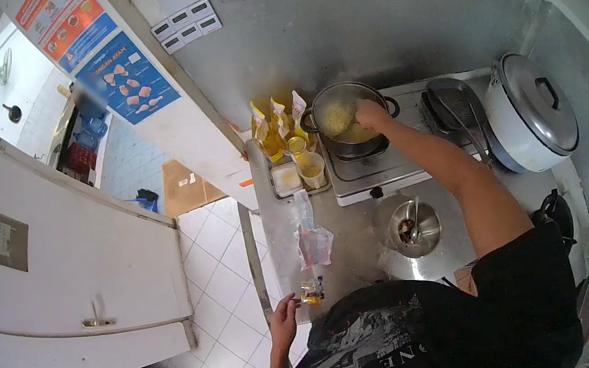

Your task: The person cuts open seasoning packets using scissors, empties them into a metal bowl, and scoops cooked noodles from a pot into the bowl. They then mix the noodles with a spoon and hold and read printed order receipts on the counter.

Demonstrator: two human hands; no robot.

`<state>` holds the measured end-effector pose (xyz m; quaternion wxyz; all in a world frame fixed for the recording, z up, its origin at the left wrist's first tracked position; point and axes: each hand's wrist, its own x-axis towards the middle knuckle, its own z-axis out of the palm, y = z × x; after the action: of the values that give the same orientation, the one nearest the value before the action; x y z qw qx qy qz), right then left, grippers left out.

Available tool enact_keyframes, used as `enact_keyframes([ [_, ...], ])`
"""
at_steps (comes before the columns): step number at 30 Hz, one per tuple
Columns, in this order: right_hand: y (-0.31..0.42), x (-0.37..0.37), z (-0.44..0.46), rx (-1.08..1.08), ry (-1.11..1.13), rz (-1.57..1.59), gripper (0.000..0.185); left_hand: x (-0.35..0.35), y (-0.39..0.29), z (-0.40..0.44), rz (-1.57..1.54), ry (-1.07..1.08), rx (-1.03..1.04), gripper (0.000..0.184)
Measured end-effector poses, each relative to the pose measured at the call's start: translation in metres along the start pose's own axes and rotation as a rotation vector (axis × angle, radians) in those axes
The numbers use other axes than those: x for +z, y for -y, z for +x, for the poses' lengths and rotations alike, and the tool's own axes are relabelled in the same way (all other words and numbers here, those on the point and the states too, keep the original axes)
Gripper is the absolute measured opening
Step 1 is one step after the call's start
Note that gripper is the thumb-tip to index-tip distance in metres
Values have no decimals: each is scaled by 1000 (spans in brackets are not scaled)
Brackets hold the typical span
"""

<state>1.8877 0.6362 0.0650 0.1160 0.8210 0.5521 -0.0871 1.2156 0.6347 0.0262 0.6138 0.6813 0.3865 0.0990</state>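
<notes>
My right hand (374,117) is closed over a dark two-handled pot (355,150) on the stove. It grips what looks like a round strainer, its handle hidden in my fist. A pale yellow mass like noodles (337,117) shows in it above yellowish liquid. Down by the counter's front edge, my left hand (285,318) has its fingers apart and holds nothing visible. Small yellow and dark packets (312,291) lie just beyond its fingertips. A torn pink wrapper (315,247) lies farther up the counter. Near my right forearm stands a metal bowl (432,237) with a spoon and dark contents.
Yellow oil pouches (268,138) and a cup (312,171) stand on a tray left of the stove (414,157). To the right are a black pan (451,99) and a large lidded white pot (527,120). A white door (67,258) is at left.
</notes>
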Motion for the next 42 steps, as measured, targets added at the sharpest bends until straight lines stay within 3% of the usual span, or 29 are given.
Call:
enact_keyframes([
  [1, 3, -2, 3, 80, 72, 86, 20, -4, 0, 0, 9, -11, -1, 36],
  [3, 2, -1, -2, 343, 79, 549, 20, -5, 3, -3, 16, -35, -4, 36],
  [5, -4, 1, -16, 700, -74, 1305, 19, -6, 10, -7, -9, -55, -18, 36],
  [9, -22, 43, 9, 664, -167, 1283, 17, -2, 10, -8, -40, -39, -57, 37],
  [14, 18, -45, -73, 641, -169, 1405, 21, 2, -14, -2, 74, 37, 4, 37],
  [20, -4, -28, -113, 613, -131, 1632, 25, -4, -18, -1, 98, 9, 29, 39],
  [29, 13, 23, -182, 481, -362, 2027, 30, 0, -4, -14, 51, -11, 31, 38],
  [35, 26, 17, -174, 508, -351, 1991, 27, 5, -28, -23, 159, 34, 70, 37],
  [38, 9, 44, -160, 557, -552, 1726, 24, 9, -18, -20, 165, 31, 85, 37],
  [40, 20, 18, -171, 564, -514, 1560, 20, 6, -22, -28, 162, 3, 84, 38],
  [42, -3, 31, -160, 562, -487, 1706, 23, 10, -28, -37, 138, 36, 28, 40],
])
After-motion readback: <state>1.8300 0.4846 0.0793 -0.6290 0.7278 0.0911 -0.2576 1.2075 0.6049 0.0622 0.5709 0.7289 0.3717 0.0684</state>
